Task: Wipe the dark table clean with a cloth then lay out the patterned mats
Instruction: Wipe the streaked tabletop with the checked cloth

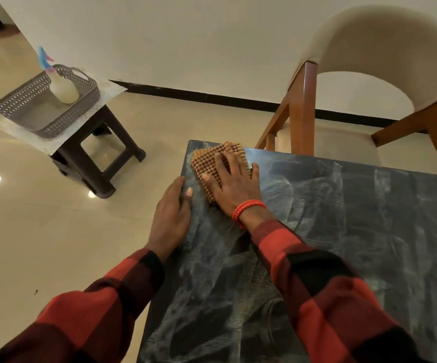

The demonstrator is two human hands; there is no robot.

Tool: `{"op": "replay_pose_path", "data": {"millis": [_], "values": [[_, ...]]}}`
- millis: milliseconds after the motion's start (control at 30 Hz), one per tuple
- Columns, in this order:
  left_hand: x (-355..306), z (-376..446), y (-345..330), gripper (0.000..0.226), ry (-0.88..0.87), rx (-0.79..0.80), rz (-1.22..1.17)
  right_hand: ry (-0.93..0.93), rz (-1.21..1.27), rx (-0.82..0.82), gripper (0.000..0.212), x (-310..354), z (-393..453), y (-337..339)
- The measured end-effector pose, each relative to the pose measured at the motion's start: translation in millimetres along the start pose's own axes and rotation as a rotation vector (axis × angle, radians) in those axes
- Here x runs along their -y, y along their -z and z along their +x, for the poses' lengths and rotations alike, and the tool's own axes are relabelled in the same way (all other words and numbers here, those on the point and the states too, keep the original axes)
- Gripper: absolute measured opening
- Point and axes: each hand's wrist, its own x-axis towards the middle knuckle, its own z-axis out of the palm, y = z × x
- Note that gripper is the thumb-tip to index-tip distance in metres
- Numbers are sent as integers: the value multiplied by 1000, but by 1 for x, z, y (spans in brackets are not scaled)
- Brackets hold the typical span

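Note:
The dark table [317, 244] fills the lower right, its top streaked with pale smears. A brown-and-tan chequered cloth [208, 161] lies folded at the table's far left corner. My right hand [234, 183] presses flat on the cloth with fingers spread, and a red beaded band circles the wrist. My left hand [173, 208] rests on the table's left edge just beside the cloth, thumb on the top. No patterned mats are in view.
A cream chair [356, 82] with wooden legs stands at the table's far side. On the left, a dark stool [97, 153] carries a grey basket [15, 103] holding a spray bottle [60, 85]. The floor is glossy beige tile.

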Motion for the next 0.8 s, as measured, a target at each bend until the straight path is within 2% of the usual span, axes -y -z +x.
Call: {"op": "replay_pose_path", "data": {"millis": [133, 267, 433, 567, 633, 733, 800], "values": [[3, 0, 1, 51, 38, 8, -92, -15, -92, -4, 66, 11, 23, -9], [2, 0, 6, 43, 33, -23, -228, 38, -109, 43, 65, 37, 43, -15], [1, 28, 20, 38, 80, -28, -148, 71, -95, 50, 59, 39, 48, -13], [-9, 49, 21, 24, 151, 15, -131, -57, -66, 46, 58, 18, 45, -1], [-10, 48, 20, 30, 164, 12, -158, -144, -61, 39, 59, -6, 38, 5], [-5, 43, 17, 27, 146, 15, -212, -258, -89, 5, 61, -52, 19, 15], [-4, 43, 17, 35, 137, 13, -237, -347, -115, -18, 62, -82, 7, 21]]}}
